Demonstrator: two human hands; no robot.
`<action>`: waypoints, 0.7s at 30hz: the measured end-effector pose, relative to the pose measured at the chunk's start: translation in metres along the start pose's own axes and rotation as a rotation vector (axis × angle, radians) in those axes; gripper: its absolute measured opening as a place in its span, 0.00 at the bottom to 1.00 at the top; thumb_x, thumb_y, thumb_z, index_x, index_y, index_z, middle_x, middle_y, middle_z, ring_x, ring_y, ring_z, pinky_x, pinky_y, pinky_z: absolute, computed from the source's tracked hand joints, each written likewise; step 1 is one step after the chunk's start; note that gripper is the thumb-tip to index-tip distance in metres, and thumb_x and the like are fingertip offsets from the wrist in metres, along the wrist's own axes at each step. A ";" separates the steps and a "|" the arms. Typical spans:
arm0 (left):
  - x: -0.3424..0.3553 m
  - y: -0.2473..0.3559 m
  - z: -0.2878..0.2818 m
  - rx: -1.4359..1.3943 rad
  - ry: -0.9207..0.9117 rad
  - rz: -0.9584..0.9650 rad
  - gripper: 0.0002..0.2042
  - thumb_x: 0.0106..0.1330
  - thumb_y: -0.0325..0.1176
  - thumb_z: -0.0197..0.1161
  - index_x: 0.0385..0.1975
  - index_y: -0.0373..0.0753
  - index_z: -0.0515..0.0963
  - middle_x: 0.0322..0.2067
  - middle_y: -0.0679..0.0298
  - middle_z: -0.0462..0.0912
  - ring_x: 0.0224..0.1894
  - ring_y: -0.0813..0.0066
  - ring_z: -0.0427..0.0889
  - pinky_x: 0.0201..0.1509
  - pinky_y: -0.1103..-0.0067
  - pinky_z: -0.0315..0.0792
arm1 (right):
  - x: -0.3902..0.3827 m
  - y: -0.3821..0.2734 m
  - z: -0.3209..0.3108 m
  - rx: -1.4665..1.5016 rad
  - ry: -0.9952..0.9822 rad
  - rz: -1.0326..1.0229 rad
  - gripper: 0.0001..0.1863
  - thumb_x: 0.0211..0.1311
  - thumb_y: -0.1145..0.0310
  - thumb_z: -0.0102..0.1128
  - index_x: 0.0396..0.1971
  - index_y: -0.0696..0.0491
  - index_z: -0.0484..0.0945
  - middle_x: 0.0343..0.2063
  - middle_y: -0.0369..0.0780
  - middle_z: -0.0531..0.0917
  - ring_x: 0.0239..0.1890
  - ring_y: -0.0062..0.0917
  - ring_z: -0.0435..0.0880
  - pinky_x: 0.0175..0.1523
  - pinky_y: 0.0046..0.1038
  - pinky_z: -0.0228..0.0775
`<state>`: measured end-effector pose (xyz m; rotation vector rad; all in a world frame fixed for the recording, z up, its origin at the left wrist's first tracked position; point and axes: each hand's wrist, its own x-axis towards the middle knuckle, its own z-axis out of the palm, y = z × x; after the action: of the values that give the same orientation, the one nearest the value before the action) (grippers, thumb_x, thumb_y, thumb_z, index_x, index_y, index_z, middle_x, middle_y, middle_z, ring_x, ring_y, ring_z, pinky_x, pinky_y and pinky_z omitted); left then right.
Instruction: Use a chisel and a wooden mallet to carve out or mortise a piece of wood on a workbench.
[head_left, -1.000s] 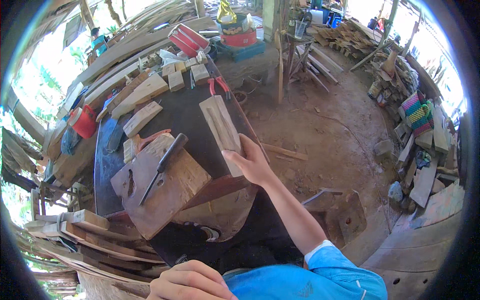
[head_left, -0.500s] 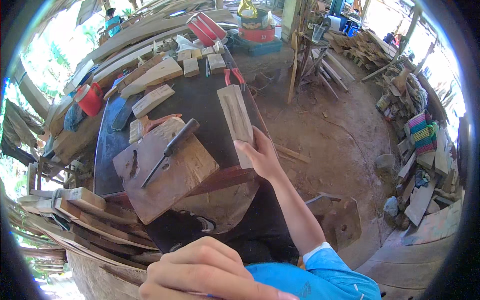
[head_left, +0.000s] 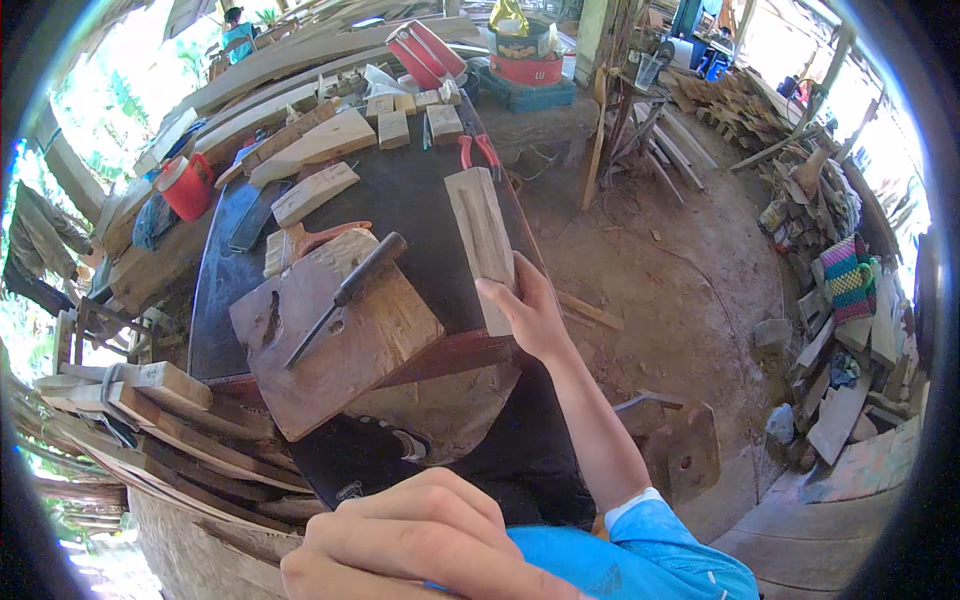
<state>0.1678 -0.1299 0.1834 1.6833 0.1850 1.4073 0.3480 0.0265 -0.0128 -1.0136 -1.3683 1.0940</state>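
My right hand (head_left: 535, 312) grips the lower end of a pale wooden block (head_left: 478, 215) with a long groove in its face, tilted up over the dark table's (head_left: 400, 195) right edge. My left hand (head_left: 410, 530) is raised close at the lower edge, its fingers curled and pressed together; whatever they hold, if anything, is hidden. On the table's near edge a thick wooden slab (head_left: 285, 375) with a dark hole lies askew. Across the slab rests a chisel (head_left: 345, 291) with a dark handle. Behind it lies a brush (head_left: 333, 235) with an orange-brown handle.
Wooden blocks (head_left: 393, 130), a long piece of wood (head_left: 315, 148), a dark phone-like object (head_left: 258, 216) and red-handled pliers (head_left: 478, 150) are on the table. A red mug (head_left: 186, 188) stands left. Stacked boards (head_left: 165, 425) sit near left; scrap wood (head_left: 840, 400) lies right.
The whole view has shifted slightly. My right hand still holds the grooved block in nearly the same pose, and my left hand stays curled near the lower edge.
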 end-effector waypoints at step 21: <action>0.002 0.003 0.002 -0.312 0.016 -0.113 0.11 0.56 0.32 0.76 0.35 0.31 0.88 0.36 0.52 0.89 0.30 0.76 0.80 0.32 0.80 0.60 | 0.001 -0.009 0.004 0.037 -0.027 0.000 0.18 0.67 0.63 0.64 0.50 0.58 0.74 0.38 0.33 0.79 0.39 0.14 0.75 0.46 0.21 0.69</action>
<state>0.1688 -0.1317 0.1871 1.3845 0.0642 1.2920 0.3444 0.0247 -0.0036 -0.9750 -1.3655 1.1325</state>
